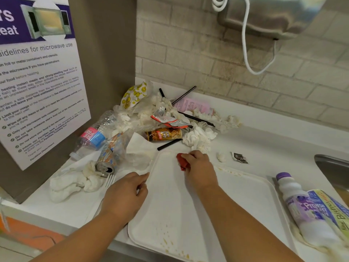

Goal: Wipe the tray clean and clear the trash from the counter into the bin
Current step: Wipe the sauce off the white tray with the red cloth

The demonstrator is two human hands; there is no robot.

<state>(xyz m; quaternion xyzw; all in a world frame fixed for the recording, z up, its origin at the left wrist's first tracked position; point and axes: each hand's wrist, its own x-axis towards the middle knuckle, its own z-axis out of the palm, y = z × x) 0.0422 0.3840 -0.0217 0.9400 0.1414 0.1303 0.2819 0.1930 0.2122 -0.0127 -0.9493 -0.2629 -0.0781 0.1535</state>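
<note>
A white tray [245, 201] lies on the counter in front of me, with yellowish crumbs near its front edge and along its far rim. My right hand [200, 167] grips a folded red cloth [182, 161] and presses it on the tray's far left corner. My left hand [125, 193] pinches the tray's left rim. Behind the tray is a heap of trash: crumpled tissues [198, 137], a crushed plastic bottle [94, 135], a dented can [109, 156], snack wrappers [170, 121] and black straws [196, 119].
A white drink bottle with a purple cap [302, 207] lies right of the tray beside a colourful wrapper [338, 210]. A steel sink [332, 165] sits at the right edge. A microwave notice [37, 82] hangs on the left wall. A plastic fork [110, 180] lies by the can.
</note>
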